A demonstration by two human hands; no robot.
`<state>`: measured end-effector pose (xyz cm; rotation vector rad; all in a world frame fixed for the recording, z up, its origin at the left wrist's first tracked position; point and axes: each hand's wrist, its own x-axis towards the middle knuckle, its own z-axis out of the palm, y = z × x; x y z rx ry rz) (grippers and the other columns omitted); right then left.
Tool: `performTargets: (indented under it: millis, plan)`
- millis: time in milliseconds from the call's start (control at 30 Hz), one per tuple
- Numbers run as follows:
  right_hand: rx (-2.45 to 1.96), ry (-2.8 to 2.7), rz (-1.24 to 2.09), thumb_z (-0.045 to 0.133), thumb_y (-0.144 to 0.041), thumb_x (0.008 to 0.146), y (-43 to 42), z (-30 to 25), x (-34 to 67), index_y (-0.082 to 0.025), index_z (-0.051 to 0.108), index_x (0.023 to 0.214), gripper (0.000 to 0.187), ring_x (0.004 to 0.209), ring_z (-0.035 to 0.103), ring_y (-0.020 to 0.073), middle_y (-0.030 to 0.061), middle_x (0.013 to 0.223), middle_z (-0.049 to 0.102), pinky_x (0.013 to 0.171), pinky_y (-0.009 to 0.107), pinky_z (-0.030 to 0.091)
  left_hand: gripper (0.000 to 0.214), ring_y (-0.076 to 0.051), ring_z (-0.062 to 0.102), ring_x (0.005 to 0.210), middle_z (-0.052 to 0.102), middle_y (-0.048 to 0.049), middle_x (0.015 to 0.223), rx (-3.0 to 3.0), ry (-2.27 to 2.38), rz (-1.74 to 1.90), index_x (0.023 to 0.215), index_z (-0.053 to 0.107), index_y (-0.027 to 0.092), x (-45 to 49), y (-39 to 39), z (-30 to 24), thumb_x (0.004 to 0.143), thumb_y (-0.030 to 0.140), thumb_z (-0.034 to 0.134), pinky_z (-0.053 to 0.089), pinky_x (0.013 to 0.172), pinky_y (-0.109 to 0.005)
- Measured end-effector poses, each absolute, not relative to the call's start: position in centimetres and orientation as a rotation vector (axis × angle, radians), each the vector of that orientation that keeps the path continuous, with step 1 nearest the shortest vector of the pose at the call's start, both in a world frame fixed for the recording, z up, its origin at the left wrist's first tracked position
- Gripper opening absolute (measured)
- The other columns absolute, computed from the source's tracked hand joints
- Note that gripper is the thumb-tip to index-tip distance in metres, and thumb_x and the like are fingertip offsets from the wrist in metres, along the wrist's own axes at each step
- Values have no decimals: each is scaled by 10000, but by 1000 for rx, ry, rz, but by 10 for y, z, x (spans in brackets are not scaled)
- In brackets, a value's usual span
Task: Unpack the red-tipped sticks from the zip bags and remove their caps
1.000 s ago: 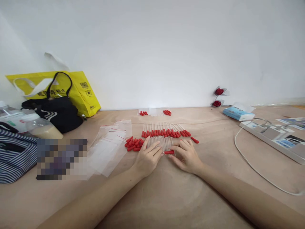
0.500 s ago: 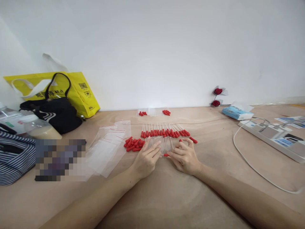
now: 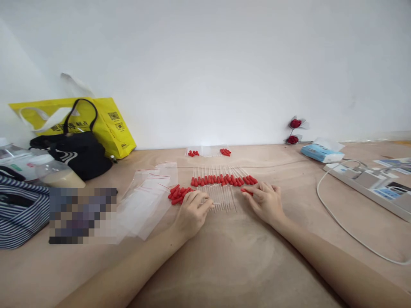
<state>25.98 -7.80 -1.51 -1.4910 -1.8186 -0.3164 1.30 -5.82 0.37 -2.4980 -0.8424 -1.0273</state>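
Note:
A row of glass droppers with red rubber bulbs (image 3: 221, 179) lies across the table, their thin tubes pointing toward the wall. Nearer me are several bare glass tubes (image 3: 226, 199) side by side. My left hand (image 3: 195, 211) is closed over their left end, pinching a glass tube (image 3: 216, 203) that points right. Beside that hand, partly covered by it, is a pile of loose red rubber bulbs (image 3: 176, 194). My right hand (image 3: 267, 203) rests at the right of the tubes, thumb and fingers closed on a red rubber bulb (image 3: 247, 191).
Clear zip bags (image 3: 144, 203) lie at left, near a striped pouch (image 3: 22, 214), bottle (image 3: 59, 171), black bag (image 3: 85, 154) and yellow bag (image 3: 118, 128). Small bagged red bulbs (image 3: 225, 152) lie by the wall. At right are a tissue pack (image 3: 321, 152), power strip (image 3: 369, 188) and cable (image 3: 334, 229).
My hands have moved apart. The right hand has shifted right, away from the tubes, onto the loose bulb there. The red bulb between my hands no longer shows there; a bare tube shows at my left fingertips.

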Motion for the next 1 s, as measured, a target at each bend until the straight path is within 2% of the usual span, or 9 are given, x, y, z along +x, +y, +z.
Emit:
performTargets:
  millis: [100,233,367,500,667,800,1000]
  plan:
    - [-1717,-1703,-316,460,-436,799,-73,-16,263,-226,631,812,271,729,529,178,14,680,622,721,342,230,215,-149,524,695,571,-42,722,-2623,-1044,-1084,779,607,160,23,-60,10,853,197,409,451,652,-289]
    - [-1840,-1686,-294,455,-511,767,-68,-15,268,-209,598,787,335,732,543,197,22,711,645,718,347,230,210,-144,537,702,574,-33,729,-2819,-1316,-1104,780,614,162,42,-52,29,833,193,413,440,652,-273]
    - [-1944,-1620,-313,428,-460,788,-65,-10,281,-202,601,777,310,760,551,213,49,753,647,696,345,250,216,-134,546,646,605,-9,697,-2998,-1689,-830,736,639,169,70,-35,45,795,211,436,416,593,-244]
    - [-2104,-1548,-193,448,-444,775,-63,-6,298,-202,619,782,296,816,563,247,71,794,653,686,359,288,236,-132,556,586,593,-3,583,-3038,-1808,-640,633,635,151,96,-19,43,767,221,454,410,556,-227]
    - [-2173,-1539,120,483,-480,736,-60,-7,305,-226,646,838,319,824,585,267,61,807,672,695,388,323,89,-189,606,758,654,-68,741,-2970,-1880,-501,692,637,136,123,-15,38,660,144,554,445,668,-252]
    - [-2162,-1561,148,472,-436,746,-59,-6,302,-262,672,777,268,770,595,252,40,745,674,687,379,327,187,-241,601,865,652,-120,867,-2906,-1930,-404,793,620,122,137,-17,37,613,172,625,461,714,-283]
    - [-2024,-1543,233,489,-433,728,-67,-1,293,-255,674,726,257,659,594,203,18,663,667,622,316,322,222,-236,593,924,649,-106,891,-2913,-1927,-378,800,606,140,145,-15,34,601,218,667,459,756,-259]
